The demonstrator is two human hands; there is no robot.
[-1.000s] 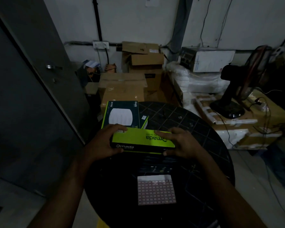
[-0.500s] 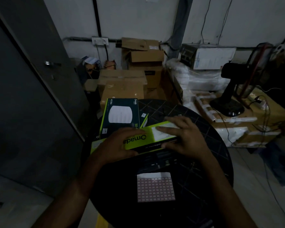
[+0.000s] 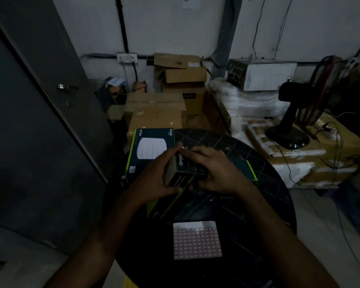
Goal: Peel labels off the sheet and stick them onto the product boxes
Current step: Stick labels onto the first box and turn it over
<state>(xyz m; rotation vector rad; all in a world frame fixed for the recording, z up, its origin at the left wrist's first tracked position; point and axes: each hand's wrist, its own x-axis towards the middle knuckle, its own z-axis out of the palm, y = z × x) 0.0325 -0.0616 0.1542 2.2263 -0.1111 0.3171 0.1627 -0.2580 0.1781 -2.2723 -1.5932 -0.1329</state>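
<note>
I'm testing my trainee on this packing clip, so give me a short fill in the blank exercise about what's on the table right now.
1. The held box is gripped by ____ hands.
2. The label sheet lies on the round ____ table.
3. The flat box with the white disc picture lies to the ____ of the hands.
4. The label sheet is ____ to the person than the held box.

Missing words: both; black; left; nearer

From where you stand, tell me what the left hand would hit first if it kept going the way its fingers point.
The left hand already grips the dark product box. Its fingers point up and away; past the held box, the second box lying flat on the round table likely comes first, though depth is unclear.
</note>
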